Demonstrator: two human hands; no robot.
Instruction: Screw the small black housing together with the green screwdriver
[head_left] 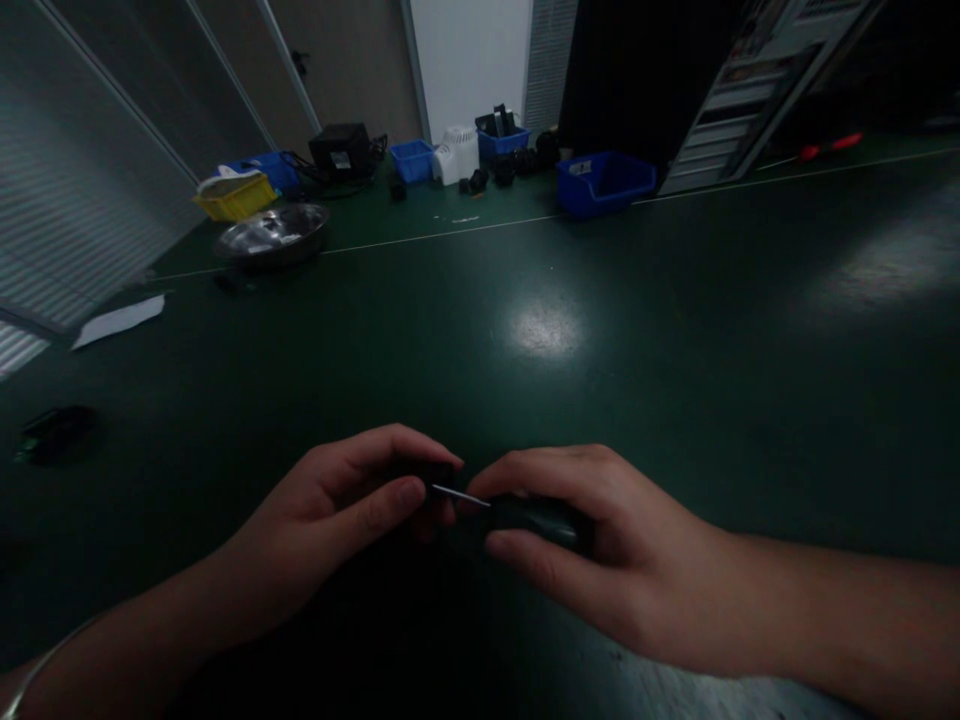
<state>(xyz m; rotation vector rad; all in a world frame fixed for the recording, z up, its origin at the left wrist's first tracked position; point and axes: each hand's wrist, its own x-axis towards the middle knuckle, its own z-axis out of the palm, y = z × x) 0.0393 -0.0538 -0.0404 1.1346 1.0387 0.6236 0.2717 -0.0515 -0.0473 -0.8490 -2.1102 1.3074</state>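
My left hand (345, 510) is closed in a pinch on a small dark part (429, 474), too dim to name, held just above the green tabletop near its front edge. My right hand (600, 545) is wrapped round the dark handle of a screwdriver (540, 518). The tool's thin metal shaft (459, 495) points left, and its tip meets the small part between my left thumb and forefinger. Both hands nearly touch at the middle.
The dark green table (540, 330) stretches away. At its far side stand blue bins (604, 182), a yellow bin (236, 197), a metal bowl (274, 235), a black box (341, 150) and a white device (457, 153). White paper (120, 320) and a dark object (52, 432) lie left.
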